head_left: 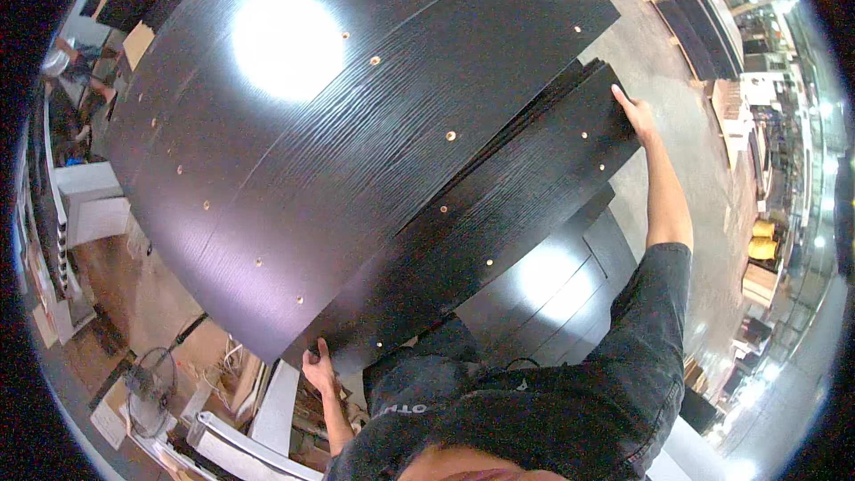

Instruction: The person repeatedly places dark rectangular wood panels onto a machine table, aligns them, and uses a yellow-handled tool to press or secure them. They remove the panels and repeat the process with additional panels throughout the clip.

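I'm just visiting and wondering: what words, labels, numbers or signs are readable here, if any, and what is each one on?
Dark clothing: a few pale letters and a small pale mark; I won't copy them out.
Pale sheet, lower left: faint marks, too small and blurred to read.
Black panels: no lettering that I can make out.
Background: too small and blurred to tell.

The right arm (670, 200) stretches forward and outward, bare below the sleeve (655, 294); the right hand (634, 113) grips with its thumb on top. The left hand (319, 369) grips lower, nearer the torso (525, 414), its bare forearm (338, 423) only partly visible.
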{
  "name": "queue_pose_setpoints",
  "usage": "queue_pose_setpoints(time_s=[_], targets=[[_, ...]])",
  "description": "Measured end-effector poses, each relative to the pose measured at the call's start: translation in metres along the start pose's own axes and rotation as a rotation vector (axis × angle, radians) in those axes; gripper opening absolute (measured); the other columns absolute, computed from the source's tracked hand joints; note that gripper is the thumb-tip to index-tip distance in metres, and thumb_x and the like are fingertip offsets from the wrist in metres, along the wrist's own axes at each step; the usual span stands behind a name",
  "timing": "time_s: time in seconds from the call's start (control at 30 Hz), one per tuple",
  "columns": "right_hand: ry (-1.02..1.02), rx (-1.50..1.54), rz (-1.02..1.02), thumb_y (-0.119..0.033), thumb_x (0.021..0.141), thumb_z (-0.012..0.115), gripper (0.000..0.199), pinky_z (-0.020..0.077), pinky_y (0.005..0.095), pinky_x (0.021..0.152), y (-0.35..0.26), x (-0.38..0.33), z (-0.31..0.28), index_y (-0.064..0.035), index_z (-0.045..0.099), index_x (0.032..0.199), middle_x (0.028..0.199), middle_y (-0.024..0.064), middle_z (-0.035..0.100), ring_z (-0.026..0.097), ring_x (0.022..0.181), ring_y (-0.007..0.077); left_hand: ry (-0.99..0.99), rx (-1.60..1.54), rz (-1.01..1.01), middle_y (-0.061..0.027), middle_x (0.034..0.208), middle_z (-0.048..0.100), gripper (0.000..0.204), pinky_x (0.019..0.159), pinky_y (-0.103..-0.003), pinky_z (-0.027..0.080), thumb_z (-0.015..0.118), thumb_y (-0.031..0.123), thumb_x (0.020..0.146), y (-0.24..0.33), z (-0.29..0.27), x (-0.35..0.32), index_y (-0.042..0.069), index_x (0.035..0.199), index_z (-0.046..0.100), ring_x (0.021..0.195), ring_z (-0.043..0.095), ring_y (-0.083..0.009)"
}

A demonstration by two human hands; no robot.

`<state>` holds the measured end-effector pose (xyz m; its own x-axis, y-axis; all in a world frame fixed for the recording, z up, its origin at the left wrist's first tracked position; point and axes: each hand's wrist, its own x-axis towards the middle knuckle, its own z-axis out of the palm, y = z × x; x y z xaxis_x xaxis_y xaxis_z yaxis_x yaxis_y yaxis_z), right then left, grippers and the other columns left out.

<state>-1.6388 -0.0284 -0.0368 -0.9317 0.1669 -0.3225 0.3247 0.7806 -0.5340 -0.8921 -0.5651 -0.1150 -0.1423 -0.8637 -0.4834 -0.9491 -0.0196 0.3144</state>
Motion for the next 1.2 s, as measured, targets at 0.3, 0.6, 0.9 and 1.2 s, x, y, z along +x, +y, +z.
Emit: queue_pose_setpoints(time_s=[0.3, 0.6, 0.9, 1.2], targets=[[0.259, -0.384, 0.111, -0.064, 0.072, 0.083, 0.106, 0.0489, 0.0470, 0.105, 0.095, 0.006, 0.036, 0.0116, 0.049, 0.138, 0.136, 0.0328, 0.058, 0.059, 0.126, 0.0445, 0.015, -0.098, 0.058, -0.0270, 0.127, 0.067, 0.074, 0.102, -0.044, 0.048, 0.079, 0.046, 0.089, 0.027, 0.035, -0.022, -0.013, 0.130, 0.059, 0.114, 0.065, -0.0397], [0.193, 0.419, 0.376, -0.031, 0.083, 0.087, 0.047, 0.0553, 0.0406, 0.078, 0.156, -0.031, 0.146, 0.0087, 0.070, 0.101, 0.099, 0.0150, 0.074, 0.070, 0.092, 0.0259, -0.129, -0.266, 0.071, -0.0187, 0.123, 0.072, 0.071, 0.095, -0.041, 0.050, 0.084, 0.044, 0.085, 0.025, 0.030, -0.007, -0.009, 0.126, 0.063, 0.106, 0.068, -0.0316], [0.398, 0.450, 0.431, -0.031, 0.079, 0.090, 0.055, 0.0551, 0.0405, 0.085, 0.101, -0.009, 0.159, 0.0117, 0.068, 0.106, 0.110, 0.0201, 0.073, 0.070, 0.098, 0.0294, -0.076, -0.112, 0.136, -0.0197, 0.123, 0.070, 0.058, 0.094, -0.040, 0.053, 0.085, 0.026, 0.087, 0.022, 0.058, 0.007, -0.009, 0.127, 0.063, 0.104, 0.067, -0.0295], [-0.144, 0.169, 0.284, -0.039, 0.083, 0.086, 0.044, 0.0547, 0.0343, 0.066, 0.069, -0.011, 0.106, -0.0017, 0.072, 0.102, 0.092, 0.0061, 0.070, 0.068, 0.081, 0.0181, -0.101, -0.825, 0.166, -0.0171, 0.123, 0.069, 0.043, 0.090, -0.036, 0.055, 0.080, 0.014, 0.091, -0.071, 0.079, 0.110, -0.007, 0.125, 0.064, 0.105, 0.066, -0.0273]])
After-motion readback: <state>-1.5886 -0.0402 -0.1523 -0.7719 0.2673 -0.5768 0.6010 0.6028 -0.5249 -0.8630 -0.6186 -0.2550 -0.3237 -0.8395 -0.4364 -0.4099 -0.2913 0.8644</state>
